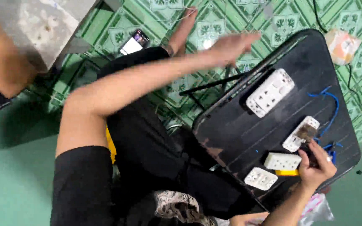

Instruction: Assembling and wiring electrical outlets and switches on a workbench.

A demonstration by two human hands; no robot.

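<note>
Green patterned floor tiles (214, 21) under a small black worktop (231, 134), seen from above and tilted. Left hand (231, 46) is blurred, flat and fingers spread, grip wide open with nothing in it, off past the worktop's edge over the floor. Right hand (315, 165) has its grip closed round a dark tool (311, 152); what kind is unclear, as it is mostly hidden by the fingers. Just beyond that grip lies a long white socket plate (300, 134) with a brownish patch on it. Just beside the grip sits a white socket block (282, 161) with a yellow piece (286, 172) under it, and a second white socket block (260, 178) is a bit further off. A large white multi-socket panel (270, 92) lies well apart from the grip, with blue wire (329, 104) looping past it. A lit phone (135, 42) is on the floor near the left arm. Another person's arm (1, 62) shows at the frame edge. Risks, judged: the fast-swinging left arm could clip the worktop edge and shake the loose sockets off, and the second block sits near the rim so a nudge could drop it.
</note>
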